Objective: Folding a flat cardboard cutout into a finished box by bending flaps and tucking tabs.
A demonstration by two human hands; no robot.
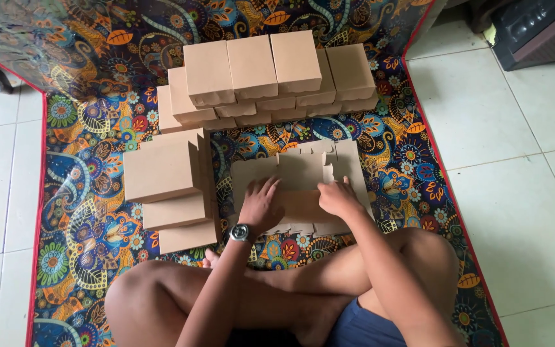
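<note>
brown, flat, die-cut cardboard box blanks (303, 173) lie in a small pile on the paisley-patterned mat with a red edge (91, 212), right in front of the crossed legs, and we see both hands pressed down on them. the left hand (259, 204), with a dark wristwatch (241, 232) at its wrist, lies palm-down with fingers spread wide over the left part of the top blank. the right hand (340, 198) lies just beside it, fingers loosely bent on the blank's notched edge; we cannot tell whether it pinches the sheet or only presses it. left of the blanks, touching the pile's side, stands a stepped stack of folded brown cardboard boxes (165, 193). beyond the blanks, further up the mat, a longer row of assembled brown cardboard boxes (271, 71) is piled in layers. pale floor tiles (515, 128) flank the mat on both sides.
</note>
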